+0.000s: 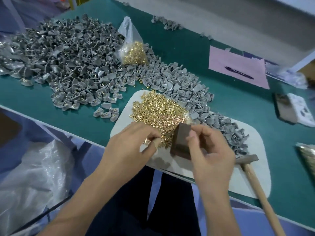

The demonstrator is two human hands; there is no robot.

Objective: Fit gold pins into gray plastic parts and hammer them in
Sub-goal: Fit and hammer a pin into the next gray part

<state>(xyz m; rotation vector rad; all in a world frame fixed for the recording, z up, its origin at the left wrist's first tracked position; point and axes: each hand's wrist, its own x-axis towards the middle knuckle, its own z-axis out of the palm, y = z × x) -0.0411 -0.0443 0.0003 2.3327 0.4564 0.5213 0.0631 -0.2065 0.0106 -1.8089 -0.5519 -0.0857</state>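
A heap of gold pins (158, 109) lies on a white mat (252, 181) at the table's near edge. My left hand (129, 145) rests at the heap's near side, its fingertips pinched on a few gold pins. My right hand (211, 150) is beside a dark brown block (180, 142) standing on the mat, fingers curled by its top; whether it holds a small part is hidden. Unfitted gray plastic parts (187, 87) lie in a band right of the pins. A hammer (250, 169) with a wooden handle lies on the mat at right.
A large pile of gray parts with pins in them (64, 57) covers the left of the green table (187, 46). A plastic bag of gold pins (134, 51) sits behind. A pink paper with a pen (238, 72) lies far right. A clear plastic bag (32, 178) hangs at lower left.
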